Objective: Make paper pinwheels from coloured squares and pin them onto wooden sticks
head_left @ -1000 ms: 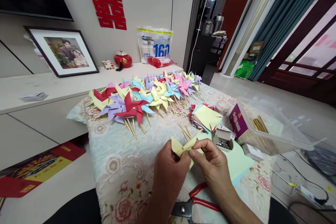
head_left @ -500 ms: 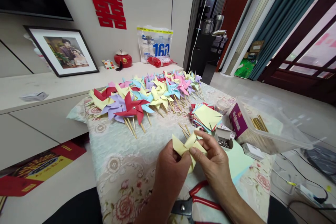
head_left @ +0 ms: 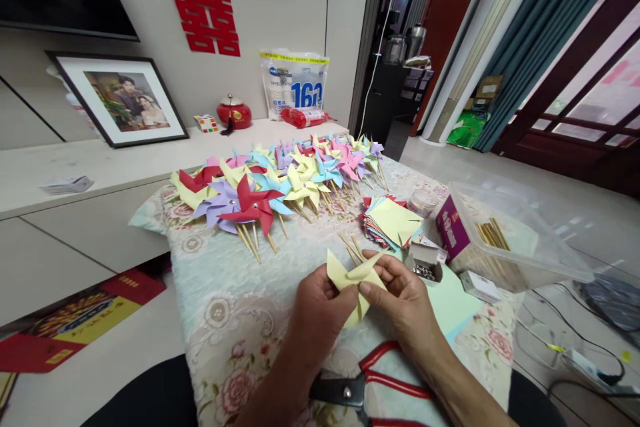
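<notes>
A pale yellow paper pinwheel (head_left: 345,273), its blades folded in toward the middle, is held between both hands above the table. My left hand (head_left: 323,303) pinches its left side, thumb near the centre. From the right, my right hand (head_left: 400,293) grips it, thumb and fingers at the centre and a blade. Below my hands lies a red-handled cutting tool (head_left: 395,377), partly hidden by my left forearm. Just beyond the pinwheel are a few loose wooden sticks (head_left: 357,243). A small open box of metal fasteners (head_left: 424,271) stands beside my right hand.
Many finished paper pinwheels (head_left: 257,205) on sticks lie across the far side of the table. A stack of cut coloured paper (head_left: 395,220) sits near a clear plastic bin (head_left: 540,260) holding sticks. Pale green sheets (head_left: 455,303) and a small white box (head_left: 480,287) lie at right.
The upper blade of the yellow pinwheel has tipped from upright to lying toward the right, as my right fingers moved slightly. Both hands still hold the pinwheel.
</notes>
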Motion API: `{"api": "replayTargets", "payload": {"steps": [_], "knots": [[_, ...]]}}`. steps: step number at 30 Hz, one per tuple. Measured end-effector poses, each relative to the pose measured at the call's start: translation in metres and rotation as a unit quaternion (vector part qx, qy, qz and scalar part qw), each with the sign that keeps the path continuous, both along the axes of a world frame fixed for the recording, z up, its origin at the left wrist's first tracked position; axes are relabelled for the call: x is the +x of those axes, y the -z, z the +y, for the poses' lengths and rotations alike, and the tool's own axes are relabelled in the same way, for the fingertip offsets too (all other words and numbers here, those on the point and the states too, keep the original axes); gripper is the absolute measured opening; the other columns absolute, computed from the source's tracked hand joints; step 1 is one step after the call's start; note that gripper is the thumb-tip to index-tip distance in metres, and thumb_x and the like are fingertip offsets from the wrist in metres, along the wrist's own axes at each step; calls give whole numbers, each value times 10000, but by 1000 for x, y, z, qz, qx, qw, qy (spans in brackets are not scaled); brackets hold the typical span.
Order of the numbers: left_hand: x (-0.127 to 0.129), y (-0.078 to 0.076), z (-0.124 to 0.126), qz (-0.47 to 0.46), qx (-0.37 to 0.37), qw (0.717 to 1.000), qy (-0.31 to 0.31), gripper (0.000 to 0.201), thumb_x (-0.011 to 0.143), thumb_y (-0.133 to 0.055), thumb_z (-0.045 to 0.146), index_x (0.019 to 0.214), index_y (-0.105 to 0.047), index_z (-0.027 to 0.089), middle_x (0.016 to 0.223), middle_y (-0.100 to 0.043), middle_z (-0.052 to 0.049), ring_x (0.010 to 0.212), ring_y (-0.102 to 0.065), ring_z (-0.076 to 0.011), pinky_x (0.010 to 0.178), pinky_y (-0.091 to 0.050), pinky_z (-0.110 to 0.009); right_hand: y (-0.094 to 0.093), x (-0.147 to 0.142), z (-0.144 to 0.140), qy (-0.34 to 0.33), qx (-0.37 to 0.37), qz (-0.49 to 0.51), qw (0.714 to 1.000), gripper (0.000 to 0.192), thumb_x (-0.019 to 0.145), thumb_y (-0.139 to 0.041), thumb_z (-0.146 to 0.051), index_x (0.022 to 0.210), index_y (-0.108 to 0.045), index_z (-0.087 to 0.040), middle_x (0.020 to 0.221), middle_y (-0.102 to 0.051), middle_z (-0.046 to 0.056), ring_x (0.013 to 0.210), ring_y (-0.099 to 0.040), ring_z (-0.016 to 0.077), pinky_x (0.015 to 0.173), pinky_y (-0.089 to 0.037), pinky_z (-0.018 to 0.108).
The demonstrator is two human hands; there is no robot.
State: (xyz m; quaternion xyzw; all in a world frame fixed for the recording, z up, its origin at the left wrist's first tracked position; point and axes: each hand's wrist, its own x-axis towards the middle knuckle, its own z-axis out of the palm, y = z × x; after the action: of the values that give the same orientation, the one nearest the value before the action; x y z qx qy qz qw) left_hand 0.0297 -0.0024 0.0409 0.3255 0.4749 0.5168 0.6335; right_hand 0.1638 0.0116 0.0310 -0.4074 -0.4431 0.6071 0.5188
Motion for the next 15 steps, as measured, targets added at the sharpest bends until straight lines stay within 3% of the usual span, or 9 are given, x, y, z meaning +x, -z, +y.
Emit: {"api": "replayTargets", "payload": {"steps": [3,6,15], "knots": [[-4,1,1,13,13,1000,6,266,636,-722,212,888,-697,130,764,-762,-30,678,-674,-171,607,-500,-233,-2,2,1,-32,15,-21,999,305,700,-864,-350,917,-714,-197,851,-760,27,761,-664,170,692,-498,265],[-7,2,2,26,33,999,11,251,627,-706,197,870,-701,134,751,-757,-24,697,-681,-182,622,-505,-240,-2,4,1,-43,20,-58,997,256,706,-848,-393,786,-715,-190,741,-723,7,668,-621,158,641,-478,264],[-12,-1,2,18,34,996,82,216,631,-678,196,840,-713,155,744,-743,-24,698,-683,-198,654,-507,-278,-3,9,-1,-85,17,-97,992,184,734,-814,-363,802,-770,-198,730,-731,5,634,-613,163,576,-473,261]]}}
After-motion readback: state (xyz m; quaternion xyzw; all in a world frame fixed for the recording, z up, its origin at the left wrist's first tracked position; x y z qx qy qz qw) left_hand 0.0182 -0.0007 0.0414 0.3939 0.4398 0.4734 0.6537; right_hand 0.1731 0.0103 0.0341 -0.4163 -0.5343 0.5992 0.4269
